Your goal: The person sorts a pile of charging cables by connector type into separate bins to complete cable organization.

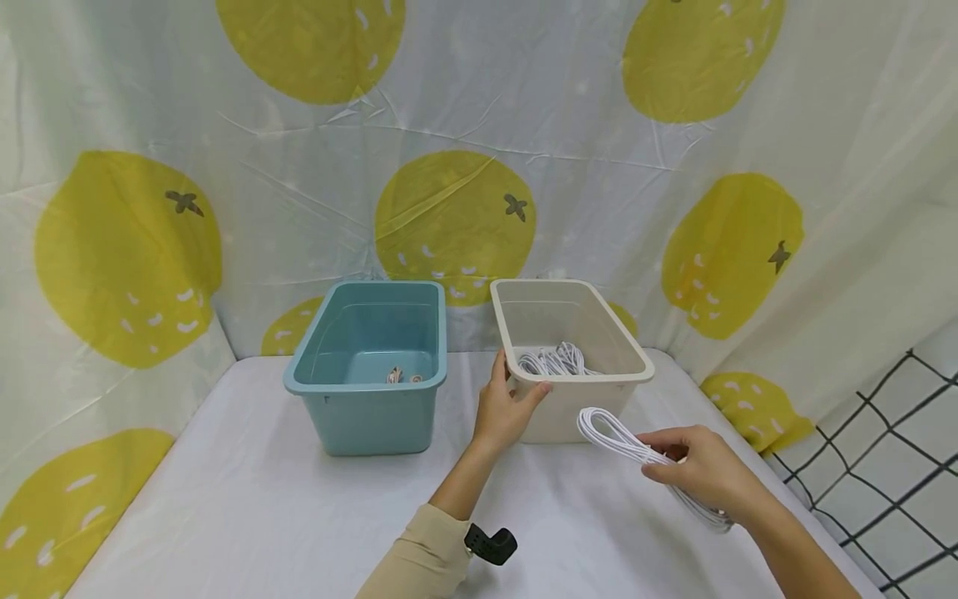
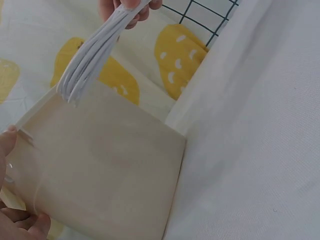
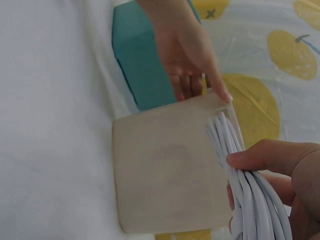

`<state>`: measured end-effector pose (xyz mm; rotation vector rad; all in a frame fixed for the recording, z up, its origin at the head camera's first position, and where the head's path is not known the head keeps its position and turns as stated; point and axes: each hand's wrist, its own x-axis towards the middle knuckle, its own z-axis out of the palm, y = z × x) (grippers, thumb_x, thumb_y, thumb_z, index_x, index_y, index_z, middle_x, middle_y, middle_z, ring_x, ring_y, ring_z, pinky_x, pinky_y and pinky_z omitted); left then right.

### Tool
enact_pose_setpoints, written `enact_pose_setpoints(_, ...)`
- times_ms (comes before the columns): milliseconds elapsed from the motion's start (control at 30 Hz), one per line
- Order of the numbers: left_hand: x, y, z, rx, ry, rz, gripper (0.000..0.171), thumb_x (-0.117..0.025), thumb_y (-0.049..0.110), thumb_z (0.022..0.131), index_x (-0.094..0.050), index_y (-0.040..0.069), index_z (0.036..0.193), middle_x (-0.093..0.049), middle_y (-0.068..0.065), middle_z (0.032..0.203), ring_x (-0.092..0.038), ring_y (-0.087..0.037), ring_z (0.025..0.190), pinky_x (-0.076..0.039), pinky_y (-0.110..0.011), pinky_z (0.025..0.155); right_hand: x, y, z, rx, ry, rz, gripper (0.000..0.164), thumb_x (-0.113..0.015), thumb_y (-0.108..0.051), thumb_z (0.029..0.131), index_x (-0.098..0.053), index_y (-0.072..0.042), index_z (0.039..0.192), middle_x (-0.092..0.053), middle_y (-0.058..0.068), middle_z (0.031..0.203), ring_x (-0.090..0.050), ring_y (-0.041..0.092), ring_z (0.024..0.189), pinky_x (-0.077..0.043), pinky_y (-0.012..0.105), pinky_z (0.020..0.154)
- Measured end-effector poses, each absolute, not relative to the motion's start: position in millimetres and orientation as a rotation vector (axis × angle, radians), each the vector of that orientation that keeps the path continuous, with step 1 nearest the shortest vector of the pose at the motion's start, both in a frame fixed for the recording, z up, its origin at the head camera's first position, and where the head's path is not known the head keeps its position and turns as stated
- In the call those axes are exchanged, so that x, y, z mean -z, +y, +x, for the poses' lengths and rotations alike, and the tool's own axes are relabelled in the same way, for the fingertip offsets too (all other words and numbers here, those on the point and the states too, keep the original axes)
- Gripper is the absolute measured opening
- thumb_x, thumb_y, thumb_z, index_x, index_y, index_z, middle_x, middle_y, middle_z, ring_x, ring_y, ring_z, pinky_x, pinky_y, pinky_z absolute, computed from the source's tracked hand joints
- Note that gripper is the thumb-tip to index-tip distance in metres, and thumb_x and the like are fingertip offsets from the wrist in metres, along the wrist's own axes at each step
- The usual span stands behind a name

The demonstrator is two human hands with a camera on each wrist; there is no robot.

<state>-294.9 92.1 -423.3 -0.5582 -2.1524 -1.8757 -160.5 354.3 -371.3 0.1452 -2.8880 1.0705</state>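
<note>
In the head view my right hand (image 1: 696,470) pinches a coiled bundle of white cable (image 1: 624,441) between thumb and fingers. One looped end of the bundle points toward the beige bin (image 1: 572,416), just in front of its near wall. My left hand (image 1: 507,408) grips that bin at its near left corner, thumb over the rim and fingers along the side. More white cables (image 1: 557,360) lie inside the beige bin. The right wrist view shows the thumb pressing on the cable strands (image 3: 250,195) close up.
A teal bin (image 1: 374,420) stands to the left of the beige one, with a few small brownish items (image 1: 395,375) in it. Both stand on a white-covered table (image 1: 224,499) before a lemon-print curtain (image 1: 299,175). A black wire grid (image 1: 891,428) is at the right edge.
</note>
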Motion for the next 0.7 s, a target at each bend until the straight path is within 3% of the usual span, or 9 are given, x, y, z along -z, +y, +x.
enact_pose_setpoints(467,425.5,92.1,-297.2,1.894,-2.168,-0.560,0.089,-0.081,0.035,0.092,-0.030,0.014,0.161,-0.050,-0.007,0.153,-0.043,-0.025,0.144,-0.047,-0.050,0.105,343.3,364.1,-171.9,-1.017,-2.828,0.221,0.042,-0.085,-0.015,0.085,-0.075,0.001,0.123,-0.069,0.002,0.089,-0.059,0.015,0.076,-0.051,0.028,0.062)
enact_pose_setpoints(700,425.8,91.5,-297.6,1.889,-2.162,-0.575,0.091,-0.080,0.036,0.092,-0.028,0.011,0.162,-0.049,-0.007,0.154,-0.043,-0.026,0.144,-0.047,-0.051,0.105,322.5,369.9,-183.0,-0.938,-2.853,0.217,0.043,-0.084,-0.018,0.087,-0.073,0.000,0.125,-0.066,0.001,0.089,-0.056,0.018,0.076,-0.048,0.028,0.061)
